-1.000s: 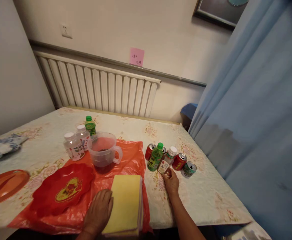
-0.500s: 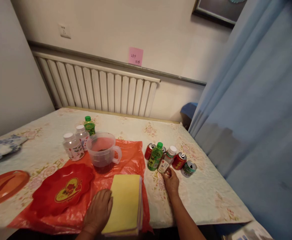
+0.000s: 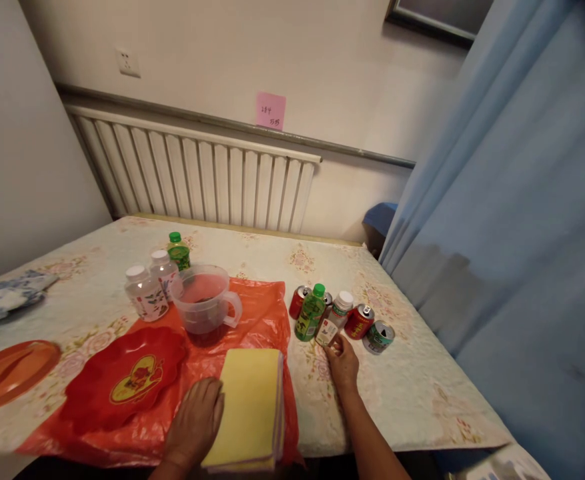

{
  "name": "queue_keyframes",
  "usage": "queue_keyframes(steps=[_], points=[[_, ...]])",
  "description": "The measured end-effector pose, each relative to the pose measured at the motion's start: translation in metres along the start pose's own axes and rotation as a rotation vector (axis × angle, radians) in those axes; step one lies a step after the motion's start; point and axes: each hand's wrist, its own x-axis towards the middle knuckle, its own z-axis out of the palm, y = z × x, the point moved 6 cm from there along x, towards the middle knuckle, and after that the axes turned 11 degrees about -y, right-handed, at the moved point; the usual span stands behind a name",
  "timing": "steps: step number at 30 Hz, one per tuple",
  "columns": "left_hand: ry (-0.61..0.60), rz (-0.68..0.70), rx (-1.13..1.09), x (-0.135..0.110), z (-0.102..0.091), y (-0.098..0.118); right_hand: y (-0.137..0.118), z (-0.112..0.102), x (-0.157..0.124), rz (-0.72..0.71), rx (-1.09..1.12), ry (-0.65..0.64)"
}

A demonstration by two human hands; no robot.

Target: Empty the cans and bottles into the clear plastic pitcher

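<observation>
At six o'clock of the drinks cluster, the right hand (image 3: 343, 361) pinches the base of the white-capped bottle (image 3: 335, 319), apparently tipping it toward one o'clock beside the red can (image 3: 359, 322), while the left hand (image 3: 195, 420) lies flat and unclenched at nine o'clock of the yellow pad (image 3: 249, 407), seemingly steadying it.

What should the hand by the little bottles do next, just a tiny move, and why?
Probably the right hand should close its fingers round the white-capped bottle and lift it straight up. Its fingertips touch the bottle's lower end, the bottle leans tilted, and the green bottle and red can stand close beside it, so a sideways pull might knock them.
</observation>
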Motion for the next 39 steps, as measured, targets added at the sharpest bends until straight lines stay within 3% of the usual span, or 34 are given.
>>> queue_keyframes(steps=[19, 39], points=[[-0.051, 0.023, 0.027, 0.0021, -0.0024, 0.0019, -0.0005, -0.0001, -0.0005, 0.027, -0.006, -0.025], [-0.022, 0.002, 0.029, -0.0018, 0.0043, -0.0004, 0.0024, 0.0028, -0.0005, 0.015, -0.027, -0.033]])
